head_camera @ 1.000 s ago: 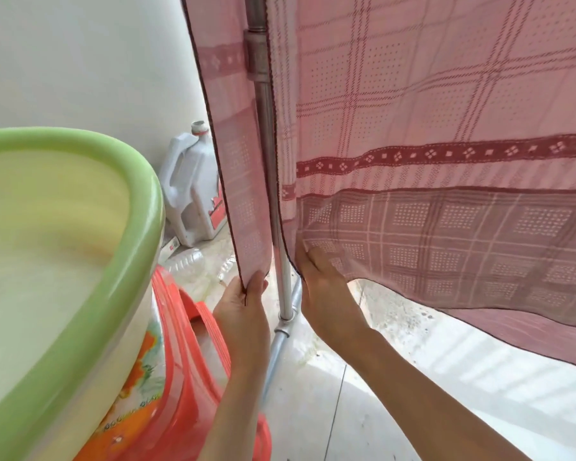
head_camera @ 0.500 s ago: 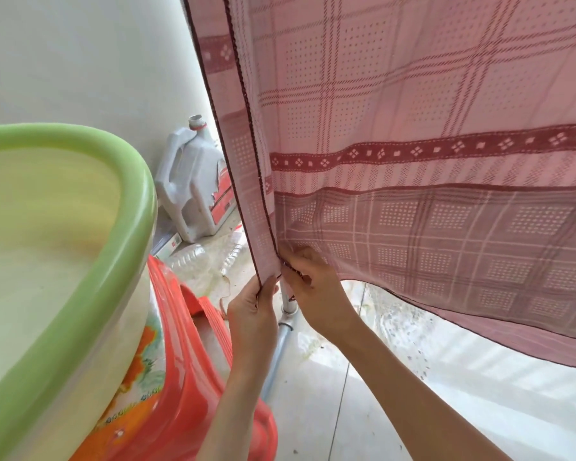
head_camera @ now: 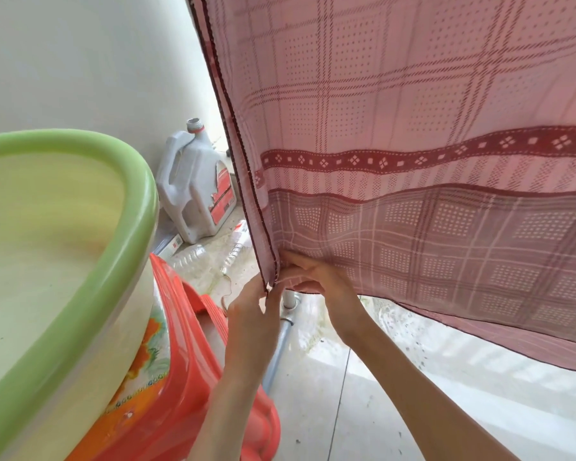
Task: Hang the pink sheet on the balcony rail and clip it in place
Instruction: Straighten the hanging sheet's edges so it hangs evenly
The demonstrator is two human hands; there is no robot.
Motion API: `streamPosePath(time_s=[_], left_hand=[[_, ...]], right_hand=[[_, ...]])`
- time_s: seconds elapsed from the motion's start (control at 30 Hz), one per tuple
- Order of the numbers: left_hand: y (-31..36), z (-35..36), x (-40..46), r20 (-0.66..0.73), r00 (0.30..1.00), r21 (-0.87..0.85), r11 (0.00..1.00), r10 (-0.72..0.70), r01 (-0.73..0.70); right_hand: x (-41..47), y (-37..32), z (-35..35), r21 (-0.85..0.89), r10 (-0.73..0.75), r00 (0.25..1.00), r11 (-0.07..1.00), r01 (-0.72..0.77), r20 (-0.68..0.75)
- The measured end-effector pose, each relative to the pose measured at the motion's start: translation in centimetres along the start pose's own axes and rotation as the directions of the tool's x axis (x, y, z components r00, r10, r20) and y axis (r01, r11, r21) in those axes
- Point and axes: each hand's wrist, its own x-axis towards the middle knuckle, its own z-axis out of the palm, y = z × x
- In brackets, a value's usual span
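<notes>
The pink checked sheet (head_camera: 396, 134) with a dark red patterned band hangs down from above and fills the upper right. Its two side edges meet in a dark hem near the middle. My left hand (head_camera: 253, 311) pinches the lower corner of the left edge. My right hand (head_camera: 316, 281) grips the neighbouring corner of the right edge, fingers curled against the cloth. The two hands touch at the hem. A metal post (head_camera: 280, 344) shows only below the sheet; the rest of it is hidden behind the cloth. No clip is in view.
A large green-rimmed basin (head_camera: 90, 294) sits on a red plastic stool (head_camera: 193, 377) at the left. A white jug (head_camera: 197, 188) and empty clear bottles (head_camera: 213, 257) lie by the wall. Tiled floor (head_camera: 363, 410) spreads below right.
Both hands drew the two sheet edges together over the post, which is now hidden behind the cloth. The hands moved from apart to touching at the hem.
</notes>
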Motion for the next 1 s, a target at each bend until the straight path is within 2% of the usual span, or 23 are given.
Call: streamPosePath(time_s=[0.1, 0.2, 0.3, 0.37, 0.4, 0.47, 0.57, 0.7, 0.77, 0.83, 0.9, 0.97, 1.0], left_hand=[[0.7, 0.0, -0.2, -0.069, 0.998, 0.018, 1.0, -0.012, 0.013], [0.7, 0.1, -0.2, -0.097, 0.99, -0.088, 0.991, -0.107, 0.098], [0.2, 0.0, 0.5, -0.166, 0.958, -0.163, 0.965, -0.231, 0.205], [-0.3, 0.1, 1.4, -0.179, 0.945, -0.149, 0.957, -0.273, 0.249], [-0.6, 0.2, 2.0, -0.176, 0.943, -0.148, 0.954, -0.284, 0.26], [-0.8, 0.4, 2.9, -0.157, 0.932, -0.16, 0.94, -0.326, 0.302], [-0.5, 0.7, 3.9, -0.165, 0.909, -0.176, 0.918, -0.383, 0.355], [0.0, 0.7, 5.9, -0.192, 0.87, -0.185, 0.887, -0.455, 0.423], [0.2, 0.4, 6.7, -0.187, 0.841, -0.201, 0.858, -0.508, 0.473], [0.4, 0.1, 7.0, -0.195, 0.841, -0.16, 0.862, -0.505, 0.481], [0.3, 0.0, 7.0, -0.216, 0.839, -0.112, 0.866, -0.499, 0.487], [-0.2, 0.1, 7.4, -0.24, 0.823, -0.133, 0.858, -0.514, 0.497], [-0.3, 0.2, 7.7, -0.241, 0.819, -0.146, 0.853, -0.521, 0.5]], right_hand=[[-0.8, -0.1, 0.4, 0.031, 0.011, 0.999, 0.999, -0.01, -0.043], [-1.8, 0.0, 0.8, 0.041, 0.125, 0.97, 0.992, -0.119, -0.209], [-2.6, 0.6, 0.7, 0.107, 0.303, 0.873, 0.953, -0.284, -0.382], [-2.9, 1.1, 0.6, 0.32, 0.443, 0.808, 0.887, -0.333, -0.389], [-2.9, 1.3, 0.5, 0.434, 0.473, 0.799, 0.849, -0.301, -0.371], [-2.7, 0.8, 0.2, 0.561, 0.439, 0.827, 0.806, -0.189, -0.351], [-2.2, -0.7, -0.6, 0.645, 0.387, 0.854, 0.76, -0.082, -0.347], [-2.0, -1.9, -2.4, 0.734, 0.415, 0.823, 0.68, 0.002, -0.387], [-2.0, -2.2, -3.9, 0.76, 0.43, 0.793, 0.647, 0.062, -0.431], [-2.2, -2.5, -5.2, 0.752, 0.441, 0.774, 0.656, 0.068, -0.455], [-2.5, -2.5, -5.6, 0.686, 0.472, 0.761, 0.726, -0.049, -0.445], [-3.0, -2.3, -5.7, 0.546, 0.487, 0.752, 0.813, -0.204, -0.445], [-3.2, -2.4, -5.8, 0.508, 0.481, 0.751, 0.831, -0.226, -0.452]])
